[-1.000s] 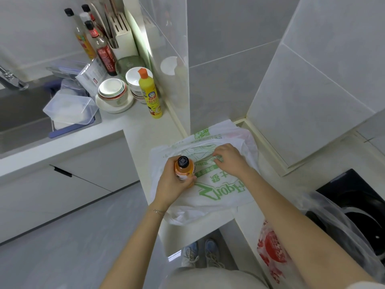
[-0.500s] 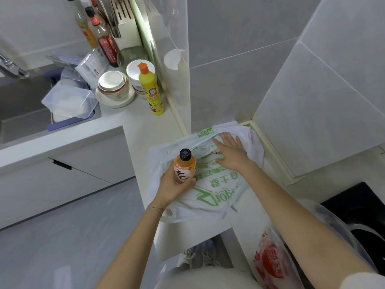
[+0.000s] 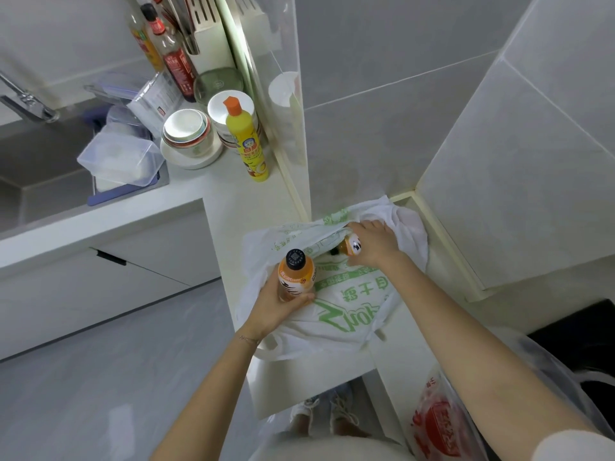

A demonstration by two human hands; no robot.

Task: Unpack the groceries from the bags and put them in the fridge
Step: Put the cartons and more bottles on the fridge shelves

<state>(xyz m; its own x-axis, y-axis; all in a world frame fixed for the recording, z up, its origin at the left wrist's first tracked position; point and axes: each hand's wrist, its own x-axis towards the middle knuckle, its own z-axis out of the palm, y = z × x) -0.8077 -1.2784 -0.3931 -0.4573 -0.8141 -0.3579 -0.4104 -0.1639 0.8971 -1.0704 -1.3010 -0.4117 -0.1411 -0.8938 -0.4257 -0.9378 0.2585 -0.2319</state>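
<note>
A white shopping bag with green print lies flat on the pale counter. My left hand grips an orange drink bottle with a black cap, held upright over the bag's left side. My right hand is at the bag's far opening, closed around a second orange bottle that pokes out of the bag on its side. A clear bag with a red print lies at the lower right, partly under my right forearm.
A yellow squeeze bottle, stacked bowls, sauce bottles and a knife block crowd the counter's back left. A sink with a plastic box lies left. A black cooktop is at right. Tiled walls close the corner.
My right hand slid from the top of the bag to its far opening and took hold of a second orange bottle. The left hand kept its bottle, nearly still.
</note>
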